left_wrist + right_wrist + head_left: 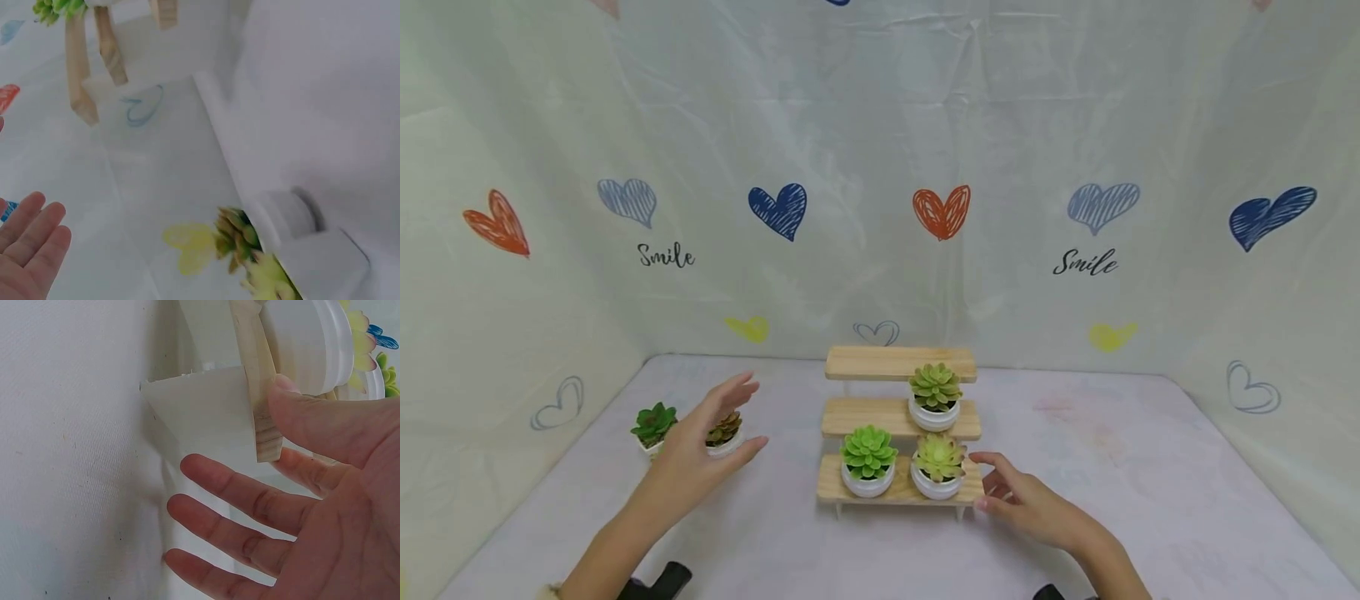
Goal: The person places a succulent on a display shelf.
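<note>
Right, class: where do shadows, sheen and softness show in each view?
Head view: pale sheen on the creased backdrop; left wrist view: softly blurred bronze-green succulent, shadow beside the round white pot; right wrist view: dim shadow on the tabletop near the white stand leg.

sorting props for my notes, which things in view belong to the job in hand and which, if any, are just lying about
Likely in the job:
three-tier wooden stand
on it: bright green succulent, pink-tipped succulent, olive-green succulent
to its left: dark green succulent, bronze succulent, pale yellow succulent

Probably just around:
heart-print backdrop
pale tabletop
black wrist gear
</note>
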The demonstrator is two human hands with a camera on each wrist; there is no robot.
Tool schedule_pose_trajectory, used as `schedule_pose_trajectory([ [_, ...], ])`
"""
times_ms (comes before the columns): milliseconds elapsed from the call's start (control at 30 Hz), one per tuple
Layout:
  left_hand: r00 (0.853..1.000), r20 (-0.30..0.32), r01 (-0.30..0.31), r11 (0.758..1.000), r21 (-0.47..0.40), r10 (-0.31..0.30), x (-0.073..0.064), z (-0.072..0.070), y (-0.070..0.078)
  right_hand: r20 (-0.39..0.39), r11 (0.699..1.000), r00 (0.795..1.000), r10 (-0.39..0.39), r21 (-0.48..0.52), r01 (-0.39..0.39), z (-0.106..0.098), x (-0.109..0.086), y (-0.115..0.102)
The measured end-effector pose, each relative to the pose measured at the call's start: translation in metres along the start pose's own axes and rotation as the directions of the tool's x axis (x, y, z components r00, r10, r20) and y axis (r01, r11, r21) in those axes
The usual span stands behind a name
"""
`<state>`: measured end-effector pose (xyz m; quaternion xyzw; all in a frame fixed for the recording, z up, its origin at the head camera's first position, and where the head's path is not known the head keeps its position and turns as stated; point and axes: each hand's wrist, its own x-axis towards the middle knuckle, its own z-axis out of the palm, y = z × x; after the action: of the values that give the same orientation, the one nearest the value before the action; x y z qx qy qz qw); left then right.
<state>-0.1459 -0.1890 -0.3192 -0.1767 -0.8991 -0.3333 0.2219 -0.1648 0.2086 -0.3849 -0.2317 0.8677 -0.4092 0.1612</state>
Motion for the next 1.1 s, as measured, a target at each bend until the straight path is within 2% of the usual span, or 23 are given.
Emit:
schedule_pose_trajectory([
  [167, 0.999, -0.044, 0.023, 1.0, 0.014, -0.022, -0.017, -0.024, -0.025, -0.003, 1.0, 1.0, 0.017, -0.008, -0.017, -0.001, 0.001, -0.001],
  [300, 0.996, -0.087, 0.027, 0.999, 0.029, -0.024, -0.029, -0.036, -0.046, -0.01, 1.0, 1.0, 0.018, -0.019, -0.018, 0.0, 0.001, -0.001],
  [567, 0.99, -0.086, 0.11, 0.994, 0.017, -0.108, -0.048, -0.047, -0.08, -0.009, 0.999, 0.999, 0.032, -0.006, -0.032, 0.001, 0.001, 0.0],
  [700, 0.984, -0.06, 0.171, 0.985, 0.014, -0.17, -0.053, -0.048, -0.096, -0.006, 1.0, 1.0, 0.028, -0.001, -0.028, 0.001, 0.002, 0.0],
  [800, 0.968, 0.001, 0.251, 0.967, 0.039, -0.251, -0.056, -0.048, -0.105, -0.007, 1.0, 1.0, 0.02, -0.007, -0.02, 0.002, 0.002, 0.001],
  [933, 0.921, 0.112, 0.364, 0.927, 0.088, -0.372, -0.057, -0.048, -0.112, -0.009, 1.0, 1.0, 0.008, -0.024, -0.008, 0.002, 0.002, 0.001],
  [1033, 0.896, 0.166, 0.401, 0.911, 0.099, -0.413, -0.057, -0.047, -0.116, -0.007, 1.0, 1.0, -0.002, -0.029, 0.002, 0.001, 0.002, 0.002],
  [1100, 0.893, 0.178, 0.402, 0.911, 0.093, -0.412, -0.057, -0.046, -0.119, -0.006, 1.0, 1.0, -0.003, -0.027, 0.002, 0.001, 0.001, 0.002],
])
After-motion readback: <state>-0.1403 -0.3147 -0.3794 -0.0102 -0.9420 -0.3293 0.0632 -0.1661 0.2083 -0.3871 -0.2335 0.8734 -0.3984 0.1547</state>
